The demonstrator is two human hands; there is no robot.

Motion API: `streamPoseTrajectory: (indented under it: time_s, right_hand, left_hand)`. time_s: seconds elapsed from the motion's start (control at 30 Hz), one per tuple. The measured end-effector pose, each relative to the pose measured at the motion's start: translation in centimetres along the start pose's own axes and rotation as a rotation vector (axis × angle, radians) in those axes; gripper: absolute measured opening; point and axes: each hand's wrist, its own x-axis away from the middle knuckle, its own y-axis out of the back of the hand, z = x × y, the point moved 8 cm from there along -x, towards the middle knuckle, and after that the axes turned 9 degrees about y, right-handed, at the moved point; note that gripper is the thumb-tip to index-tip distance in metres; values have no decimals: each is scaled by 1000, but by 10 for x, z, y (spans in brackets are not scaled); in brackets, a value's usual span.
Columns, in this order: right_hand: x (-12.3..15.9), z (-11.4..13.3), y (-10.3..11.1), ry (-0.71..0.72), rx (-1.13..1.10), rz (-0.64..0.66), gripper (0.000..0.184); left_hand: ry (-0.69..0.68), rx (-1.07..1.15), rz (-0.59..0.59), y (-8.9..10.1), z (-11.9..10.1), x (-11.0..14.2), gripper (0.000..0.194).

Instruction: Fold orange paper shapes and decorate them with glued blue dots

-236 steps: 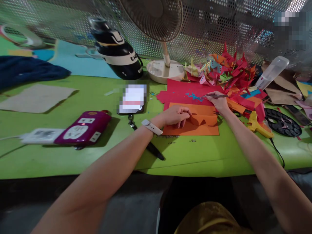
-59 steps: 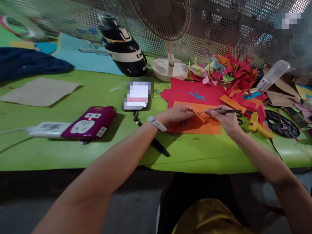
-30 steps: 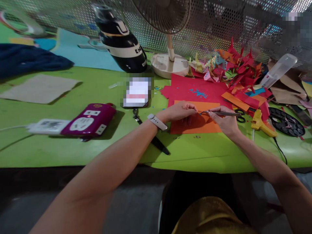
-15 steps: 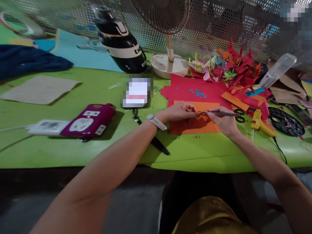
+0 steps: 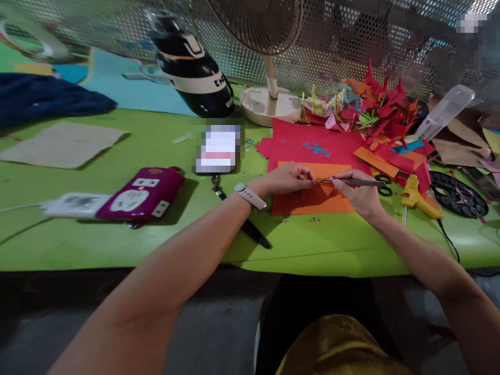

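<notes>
My right hand (image 5: pixel 361 195) is closed around a pair of metal tweezers (image 5: pixel 363 182), whose tip points left towards my other hand. At that tip, the thumb and finger of my left hand (image 5: pixel 291 179) are pinched together; what lies between them is too small to make out. Both hands are over an orange sheet of paper (image 5: pixel 292 205), with an orange folded piece (image 5: pixel 326 190) showing between them. Behind it, tiny blue bits (image 5: pixel 317 150) are scattered on a red sheet (image 5: pixel 287 136).
Folded paper shapes (image 5: pixel 390 109) are heaped at the back right. Scissors (image 5: pixel 386 188), a yellow glue gun (image 5: pixel 420 200) and a black round tray (image 5: pixel 463 195) lie right. A phone (image 5: pixel 219 148), purple power strip (image 5: pixel 142 195), bottle (image 5: pixel 199 78) and fan (image 5: pixel 271 101) stand left and behind.
Both hands stay almost in place, with only a very slight shift of the tweezers between them. The whole view has drifted a little.
</notes>
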Motion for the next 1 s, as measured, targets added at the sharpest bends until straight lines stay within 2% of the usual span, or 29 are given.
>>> streamPoseTrajectory:
  time_s: [0.53,1.0]
  right_hand:
    - [0,-1,-2,24,-8,24,20]
    - [-1,-5,-3,39,-16,36,21]
  left_hand:
    - [21,-11,-4,-1,-3,4,7]
    - [-25,21,24,-2,-2,1,9]
